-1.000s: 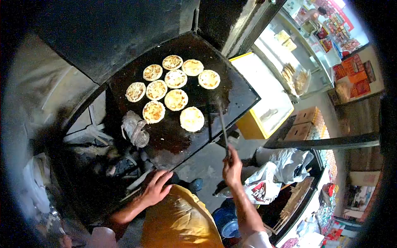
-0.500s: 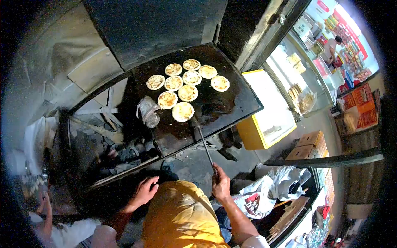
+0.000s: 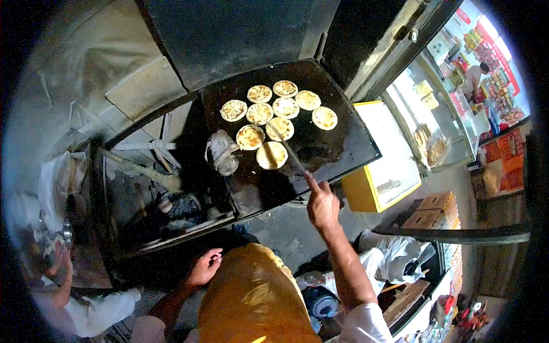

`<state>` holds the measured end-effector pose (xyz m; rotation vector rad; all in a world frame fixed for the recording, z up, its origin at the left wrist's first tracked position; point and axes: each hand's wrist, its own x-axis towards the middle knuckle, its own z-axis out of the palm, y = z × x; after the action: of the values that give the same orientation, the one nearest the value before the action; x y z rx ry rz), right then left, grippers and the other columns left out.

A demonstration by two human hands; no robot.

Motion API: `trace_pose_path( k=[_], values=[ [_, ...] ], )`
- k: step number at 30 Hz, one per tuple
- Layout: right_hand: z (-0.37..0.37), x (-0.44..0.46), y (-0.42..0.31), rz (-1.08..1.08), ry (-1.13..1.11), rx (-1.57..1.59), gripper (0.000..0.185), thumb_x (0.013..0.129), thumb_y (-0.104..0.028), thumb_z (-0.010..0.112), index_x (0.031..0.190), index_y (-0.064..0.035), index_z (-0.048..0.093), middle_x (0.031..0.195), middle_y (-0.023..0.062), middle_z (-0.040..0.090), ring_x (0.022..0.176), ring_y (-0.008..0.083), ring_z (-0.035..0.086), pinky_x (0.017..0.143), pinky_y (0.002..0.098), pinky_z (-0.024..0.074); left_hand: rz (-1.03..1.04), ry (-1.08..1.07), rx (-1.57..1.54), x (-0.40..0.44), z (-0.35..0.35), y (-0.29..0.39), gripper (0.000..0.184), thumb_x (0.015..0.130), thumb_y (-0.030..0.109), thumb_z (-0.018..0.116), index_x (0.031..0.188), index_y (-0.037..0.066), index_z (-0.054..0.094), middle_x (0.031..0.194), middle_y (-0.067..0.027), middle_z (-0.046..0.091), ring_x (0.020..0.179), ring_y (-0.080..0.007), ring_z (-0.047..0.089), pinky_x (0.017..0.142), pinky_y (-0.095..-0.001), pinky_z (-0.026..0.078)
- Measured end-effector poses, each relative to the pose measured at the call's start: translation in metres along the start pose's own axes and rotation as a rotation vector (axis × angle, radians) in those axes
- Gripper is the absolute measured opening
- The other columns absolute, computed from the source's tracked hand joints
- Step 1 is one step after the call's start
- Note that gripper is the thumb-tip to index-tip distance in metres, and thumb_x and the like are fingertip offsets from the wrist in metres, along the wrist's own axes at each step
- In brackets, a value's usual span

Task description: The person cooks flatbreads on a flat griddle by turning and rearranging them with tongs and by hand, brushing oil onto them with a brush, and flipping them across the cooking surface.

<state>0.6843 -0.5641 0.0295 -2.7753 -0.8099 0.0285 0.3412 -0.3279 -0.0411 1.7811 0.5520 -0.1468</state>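
Several round flat breads with browned tops, one of them (image 3: 271,155) nearest me, lie on a dark griddle (image 3: 337,150). My right hand (image 3: 323,206) is closed round the handle of a long thin metal tool (image 3: 294,158), which reaches over the griddle's front edge to the breads at the near side. The tool's far end is hard to make out against them. My left hand (image 3: 205,267) hangs low beside my yellow apron (image 3: 251,297), fingers loosely curled and apart, holding nothing. A crumpled grey cloth bundle (image 3: 222,153) rests at the griddle's left edge.
Left of the griddle is an open frame with debris (image 3: 183,207). A yellow-edged white box (image 3: 389,154) stands to the right. Plastic bags (image 3: 394,257) lie at the lower right. Another person's hand (image 3: 60,260) shows at the far left, and a person (image 3: 474,77) stands in the shop.
My right hand has moved up and forward, bringing the tool over the near breads. The view has shifted, so the griddle appears farther right. My left hand stays low.
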Motion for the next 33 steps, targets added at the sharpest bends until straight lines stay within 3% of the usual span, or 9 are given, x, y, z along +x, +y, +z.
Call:
trace_pose_path(
  k=[4,9,11,13,19,23,29,31,33],
  values=[
    [-0.007,0.027,0.021,-0.066,-0.178,-0.339,0.075,0.083,-0.007,0.053,0.152,-0.0251,0.03,0.102,0.0154,0.06,0.075,0.0288,0.067,0.061,0.0389,0.0571,0.025,-0.04,0.004,0.017,-0.005,-0.012,0.032,0.095,0.011,0.06,0.126,0.001,0.055,0.098,-0.0074,0.061,0.092,-0.0151,0.057,0.084,-0.0309,0.048],
    [-0.026,-0.05,0.046,0.059,-0.22,-0.312,0.081,0.082,-0.001,0.053,0.154,-0.0244,0.025,0.115,0.0242,0.059,0.076,0.0318,0.068,0.056,0.0399,0.0571,0.035,-0.109,0.012,0.041,-0.002,-0.026,0.031,0.095,0.01,0.06,0.125,0.003,0.055,0.093,-0.0051,0.059,0.087,-0.0134,0.055,0.081,-0.0285,0.047],
    [-0.033,-0.086,0.047,0.137,-0.241,-0.207,0.082,0.081,0.0,0.052,0.153,-0.027,0.026,0.118,0.0261,0.058,0.074,0.0341,0.068,0.059,0.0428,0.0569,0.051,-0.109,0.024,0.047,0.003,-0.023,0.031,0.095,0.009,0.06,0.124,0.002,0.055,0.09,-0.0044,0.058,0.084,-0.0128,0.054,0.078,-0.028,0.047],
    [-0.038,-0.109,0.037,0.202,-0.21,-0.048,0.072,0.08,0.0,0.055,0.146,-0.0251,0.042,0.094,0.0194,0.057,0.073,0.0404,0.062,0.065,0.0488,0.0514,0.027,-0.154,0.042,0.053,0.007,-0.016,0.031,0.095,0.009,0.06,0.124,0.002,0.055,0.089,-0.0044,0.057,0.083,-0.0128,0.054,0.076,-0.0282,0.047],
    [-0.041,-0.126,0.021,0.261,-0.214,0.116,0.069,0.079,0.001,0.055,0.144,-0.0234,0.046,0.091,0.0173,0.054,0.074,0.0393,0.06,0.066,0.0481,0.0507,0.044,-0.224,0.109,0.063,0.013,-0.004,0.031,0.094,0.012,0.061,0.124,0.003,0.055,0.09,-0.0063,0.06,0.083,-0.0157,0.057,0.077,-0.0304,0.048],
    [-0.054,-0.108,0.006,0.245,-0.133,0.137,0.066,0.082,0.003,0.054,0.142,-0.0212,0.046,0.089,0.0168,0.053,0.071,0.0377,0.059,0.065,0.0476,0.0512,0.031,-0.182,0.147,0.054,0.005,-0.008,0.032,0.094,0.014,0.061,0.124,0.003,0.055,0.09,-0.0071,0.061,0.083,-0.0167,0.058,0.077,-0.0314,0.048],
    [-0.012,-0.004,-0.048,-0.009,-0.151,0.11,0.063,0.083,-0.002,0.051,0.142,-0.0228,0.045,0.093,0.0162,0.058,0.073,0.0367,0.063,0.065,0.0468,0.0529,-0.019,-0.199,0.068,0.049,-0.01,-0.04,0.033,0.096,0.017,0.059,0.126,0.003,0.053,0.095,-0.0074,0.062,0.087,-0.0172,0.058,0.079,-0.0322,0.048],
    [-0.003,0.042,-0.069,-0.085,-0.202,0.058,0.078,0.077,0.0,0.054,0.149,-0.0238,0.036,0.127,0.0289,0.055,0.076,0.0371,0.069,0.066,0.0458,0.0578,0.015,-0.289,-0.014,0.052,-0.021,-0.051,0.037,0.097,0.018,0.058,0.13,0.003,0.05,0.097,-0.0083,0.062,0.09,-0.0184,0.059,0.08,-0.033,0.048],
    [0.009,0.084,-0.087,-0.143,-0.218,0.015,0.067,0.081,-0.002,0.053,0.145,-0.0168,0.041,0.116,0.0239,0.061,0.073,0.033,0.069,0.064,0.0444,0.0582,-0.071,-0.3,0.006,0.053,-0.032,-0.051,0.04,0.097,0.019,0.058,0.133,0.004,0.049,0.099,-0.0087,0.063,0.09,-0.0192,0.06,0.082,-0.0343,0.049]
  ],
)
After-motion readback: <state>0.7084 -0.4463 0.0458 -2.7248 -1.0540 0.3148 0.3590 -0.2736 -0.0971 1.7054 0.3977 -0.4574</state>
